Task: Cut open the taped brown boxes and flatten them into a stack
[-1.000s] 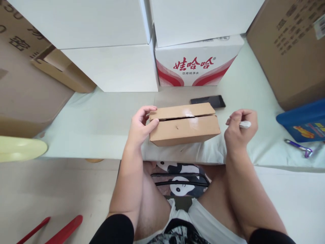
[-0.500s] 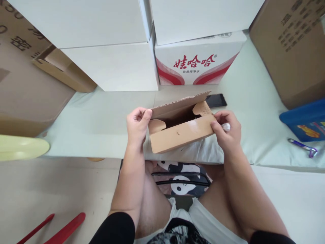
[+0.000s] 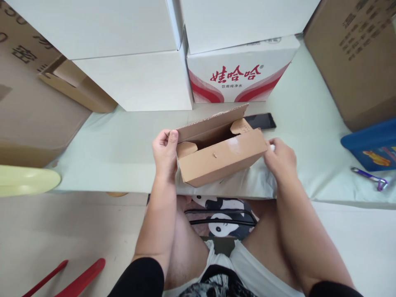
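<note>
Head view: a small cardboard box (image 3: 222, 156) sits near the front edge of the cloth-covered table (image 3: 130, 165), lid (image 3: 213, 122) raised, just before a phone (image 3: 262, 121). The left hand (image 3: 165, 154) pinches the lid's left end; the right hand (image 3: 281, 160) curls at the box's right end beside something white (image 3: 272, 147), its fingertips hidden, so I can't tell its hold. The card looks light, fairly stiff, creasable; firm corners should suit better than thin flaps.

Forearms (image 3: 158, 218) forward and apart, left hand (image 3: 165, 152) in a pinch, right hand (image 3: 281, 160) curled.
</note>
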Demonstrator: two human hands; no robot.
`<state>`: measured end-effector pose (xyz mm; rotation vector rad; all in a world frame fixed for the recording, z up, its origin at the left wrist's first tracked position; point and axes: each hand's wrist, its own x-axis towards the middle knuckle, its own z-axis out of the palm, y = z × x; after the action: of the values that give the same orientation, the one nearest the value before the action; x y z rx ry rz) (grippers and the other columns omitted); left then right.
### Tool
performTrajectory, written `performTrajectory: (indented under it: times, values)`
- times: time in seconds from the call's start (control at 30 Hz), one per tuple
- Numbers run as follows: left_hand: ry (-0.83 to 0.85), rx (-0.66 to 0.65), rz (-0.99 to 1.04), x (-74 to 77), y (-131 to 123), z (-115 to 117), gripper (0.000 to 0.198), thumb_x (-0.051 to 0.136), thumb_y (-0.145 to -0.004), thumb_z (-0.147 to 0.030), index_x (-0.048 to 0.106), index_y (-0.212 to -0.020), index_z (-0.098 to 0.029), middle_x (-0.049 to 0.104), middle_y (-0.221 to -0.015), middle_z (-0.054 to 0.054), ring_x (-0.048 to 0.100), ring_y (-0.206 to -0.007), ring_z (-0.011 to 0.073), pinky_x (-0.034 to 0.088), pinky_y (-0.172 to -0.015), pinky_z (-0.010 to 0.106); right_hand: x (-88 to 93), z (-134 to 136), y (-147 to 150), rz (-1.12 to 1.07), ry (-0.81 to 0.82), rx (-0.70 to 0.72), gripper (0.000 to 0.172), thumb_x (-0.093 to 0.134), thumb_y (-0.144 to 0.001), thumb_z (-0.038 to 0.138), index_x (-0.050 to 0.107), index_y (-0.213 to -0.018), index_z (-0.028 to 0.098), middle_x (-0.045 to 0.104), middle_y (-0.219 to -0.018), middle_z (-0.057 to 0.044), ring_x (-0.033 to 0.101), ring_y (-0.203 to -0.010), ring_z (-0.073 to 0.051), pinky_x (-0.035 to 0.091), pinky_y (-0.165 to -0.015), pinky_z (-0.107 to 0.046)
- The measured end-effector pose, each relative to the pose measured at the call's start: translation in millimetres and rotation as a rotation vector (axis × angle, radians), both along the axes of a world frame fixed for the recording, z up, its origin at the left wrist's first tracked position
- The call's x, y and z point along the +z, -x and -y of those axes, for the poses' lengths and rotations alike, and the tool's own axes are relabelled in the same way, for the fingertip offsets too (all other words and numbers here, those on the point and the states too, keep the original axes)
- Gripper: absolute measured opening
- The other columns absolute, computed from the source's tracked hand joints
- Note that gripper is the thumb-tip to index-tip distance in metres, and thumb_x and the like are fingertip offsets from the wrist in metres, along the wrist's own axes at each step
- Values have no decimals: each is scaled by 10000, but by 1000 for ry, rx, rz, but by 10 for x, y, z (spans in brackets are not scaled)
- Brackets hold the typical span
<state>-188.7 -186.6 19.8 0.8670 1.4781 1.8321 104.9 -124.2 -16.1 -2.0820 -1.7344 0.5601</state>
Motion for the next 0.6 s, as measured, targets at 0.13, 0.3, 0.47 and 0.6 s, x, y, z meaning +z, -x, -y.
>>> performTrajectory:
  times: [0.13, 0.3, 0.47, 0.6]
  values:
    - [-4, 25, 3, -16, 4, 2, 668, 867, -557, -761, 548, -646, -181, 481, -616, -33, 420, -553, 85, 363, -517, 221, -152, -27, 29, 105, 68, 170, 337, 548, -798, 409, 704, -993, 182, 728, -1062, -204, 639, -1064, -406, 446, -916, -519]
    - [-1, 37, -29, -9, 32, 42, 664, 859, -586, -754, 526, -633, -181, 460, -614, -39, 412, -580, 84, 383, -565, 221, -176, -3, 22, -409, -200, 136, 406, 424, -884, 523, 667, -998, 218, 727, -1087, -133, 656, -1100, -318, 479, -1011, -512]
    - [-47, 44, -59, -74, 46, 11, 637, 838, -644, -739, 506, -779, -212, 470, -673, -49, 442, -602, 86, 408, -592, 217, -69, 104, 106, -970, -386, 399, 459, 587, -862, 671, 686, -1037, 259, 697, -1154, -88, 654, -1141, -284, 504, -1023, -468]
    - [-193, 172, -77, -152, 61, -57, 692, 880, -645, -673, 383, -900, -265, 539, -865, -36, 546, -716, 98, 487, -692, 235, 47, 226, 141, -935, -582, 553, 261, 726, -851, 507, 677, -814, 253, 682, -1174, -66, 625, -1176, -281, 484, -1055, -480]
